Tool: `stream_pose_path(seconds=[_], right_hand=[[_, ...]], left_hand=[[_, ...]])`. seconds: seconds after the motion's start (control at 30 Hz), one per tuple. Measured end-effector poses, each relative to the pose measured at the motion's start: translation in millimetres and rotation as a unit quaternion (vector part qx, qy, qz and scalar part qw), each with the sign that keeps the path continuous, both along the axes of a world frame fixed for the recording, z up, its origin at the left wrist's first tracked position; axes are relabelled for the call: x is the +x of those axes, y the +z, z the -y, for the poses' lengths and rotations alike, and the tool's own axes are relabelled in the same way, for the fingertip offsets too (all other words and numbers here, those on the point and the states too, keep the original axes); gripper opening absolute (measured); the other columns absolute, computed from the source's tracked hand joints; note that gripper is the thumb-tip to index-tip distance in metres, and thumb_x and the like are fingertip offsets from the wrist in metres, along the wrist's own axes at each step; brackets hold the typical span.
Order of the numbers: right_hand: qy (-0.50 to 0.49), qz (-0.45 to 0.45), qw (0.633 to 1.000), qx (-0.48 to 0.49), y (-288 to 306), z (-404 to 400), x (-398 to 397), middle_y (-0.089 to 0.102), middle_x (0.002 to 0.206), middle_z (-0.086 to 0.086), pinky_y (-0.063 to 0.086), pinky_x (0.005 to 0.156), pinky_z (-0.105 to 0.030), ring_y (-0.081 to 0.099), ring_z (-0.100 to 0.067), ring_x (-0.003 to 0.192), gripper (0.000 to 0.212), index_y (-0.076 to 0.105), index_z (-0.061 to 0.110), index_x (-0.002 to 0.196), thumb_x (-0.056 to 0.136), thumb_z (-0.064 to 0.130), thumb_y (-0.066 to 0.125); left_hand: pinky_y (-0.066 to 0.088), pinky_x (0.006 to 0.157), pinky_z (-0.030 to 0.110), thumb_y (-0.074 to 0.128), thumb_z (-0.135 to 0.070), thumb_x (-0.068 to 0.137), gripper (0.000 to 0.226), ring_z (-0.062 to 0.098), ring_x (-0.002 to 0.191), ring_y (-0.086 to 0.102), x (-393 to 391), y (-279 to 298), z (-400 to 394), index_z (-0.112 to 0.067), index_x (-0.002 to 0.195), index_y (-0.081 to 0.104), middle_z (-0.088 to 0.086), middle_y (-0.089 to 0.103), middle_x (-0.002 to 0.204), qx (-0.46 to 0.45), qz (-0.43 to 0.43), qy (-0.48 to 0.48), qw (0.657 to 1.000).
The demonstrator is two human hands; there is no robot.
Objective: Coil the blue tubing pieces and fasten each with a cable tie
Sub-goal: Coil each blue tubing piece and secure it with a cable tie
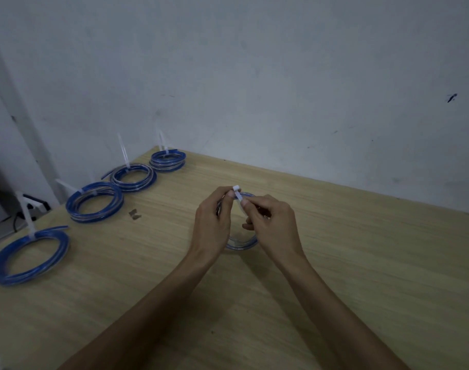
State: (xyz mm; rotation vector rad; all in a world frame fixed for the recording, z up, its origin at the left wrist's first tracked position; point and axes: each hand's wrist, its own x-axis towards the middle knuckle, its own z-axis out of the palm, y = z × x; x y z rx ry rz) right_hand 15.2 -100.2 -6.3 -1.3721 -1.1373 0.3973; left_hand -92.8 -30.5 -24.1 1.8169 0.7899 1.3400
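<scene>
tied coils (pixel 95 201): 4 | left hand (pixel 212 220), right hand (pixel 270 222): both pinch cable tie (pixel 238 194) | held coil (pixel 241 245): 1

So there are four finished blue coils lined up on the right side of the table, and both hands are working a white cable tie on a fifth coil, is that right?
Not quite. In the head view the four tied coils lie along the left side of the table, not the right. The rest holds: the left hand and right hand pinch a white cable tie on a fifth coil.

A single head-worn wide-angle camera looks forward and down across the desk (pixel 335 263) toward a wall (pixel 281 76). The hands (pixel 238 217) work close below, mid-frame.
</scene>
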Motion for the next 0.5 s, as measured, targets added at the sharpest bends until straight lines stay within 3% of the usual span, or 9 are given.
stream_pose_path(seconds=[0.17,0.37,0.5], right_hand=[[-0.007,-0.013,1.000,-0.023,1.9,1.6,2.0,0.072,0.091,-0.002,0.062,0.065,-0.028,0.069,-0.014,0.067,0.019,0.079,0.013,0.110,0.098,0.019,0.065],[0.000,-0.020,1.000,-0.011,5.7,2.1,0.3,0.072,0.087,0.000,0.057,0.063,-0.023,0.068,-0.013,0.071,0.018,0.079,0.011,0.106,0.097,0.020,0.066],[-0.002,-0.048,0.999,-0.008,9.8,3.8,1.3,0.068,0.071,0.007,0.057,0.061,-0.022,0.065,-0.009,0.065,0.018,0.079,0.013,0.096,0.097,0.028,0.067]], left_hand=[[0.051,0.075,0.043,0.047,-0.018,0.106,0.025,0.020,0.083,0.065,1.6,-3.2,1.0,-0.018,0.117,0.069,-0.005,0.072,0.095,0.005,-0.011,-0.002,1.000],[0.049,0.073,0.046,0.047,-0.020,0.106,0.023,0.021,0.079,0.064,0.6,-3.7,-1.8,-0.020,0.114,0.069,-0.006,0.071,0.093,0.020,-0.023,-0.005,1.000],[0.047,0.063,0.047,0.048,-0.021,0.106,0.021,0.025,0.066,0.059,1.1,-5.2,2.1,-0.024,0.115,0.066,-0.002,0.067,0.082,0.067,-0.057,-0.012,0.996]])
